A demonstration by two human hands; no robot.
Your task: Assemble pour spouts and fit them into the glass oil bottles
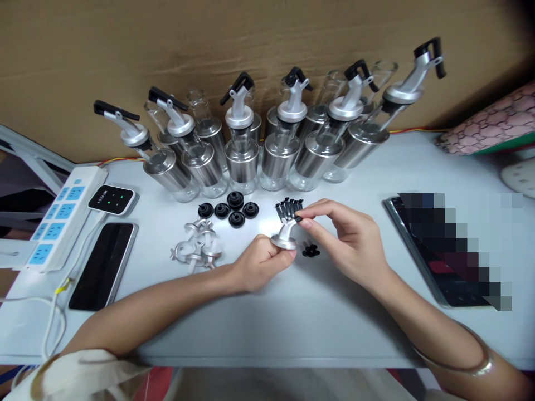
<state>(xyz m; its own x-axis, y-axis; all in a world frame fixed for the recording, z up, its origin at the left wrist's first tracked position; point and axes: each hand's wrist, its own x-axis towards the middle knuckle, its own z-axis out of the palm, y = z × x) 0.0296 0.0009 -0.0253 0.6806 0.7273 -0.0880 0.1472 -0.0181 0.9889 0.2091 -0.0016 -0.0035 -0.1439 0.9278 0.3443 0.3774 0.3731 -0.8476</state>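
My left hand [261, 262] is closed around the base of a silver pourer spout [285, 235], holding it tilted above the table. With thumb and forefinger, my right hand [355, 239] pinches a small black piece [298, 218] at the spout's upper end. Just behind the spout lies a row of several black levers [288, 207]. Below my right fingers is a cluster of small black parts [311, 251]. Several black ribbed stoppers [235, 199] sit left of my hands, and a pile of silver pourer spouts [196, 248] lies nearer my left forearm.
Glass bottles with metal sleeves [241, 161] stand along the back, the front ones topped with pourers, before a cardboard wall [267, 33]. At left are a power strip [67, 217], a white device [112, 199] and a phone [104, 264]. A dark tablet-like device [418, 256] lies right.
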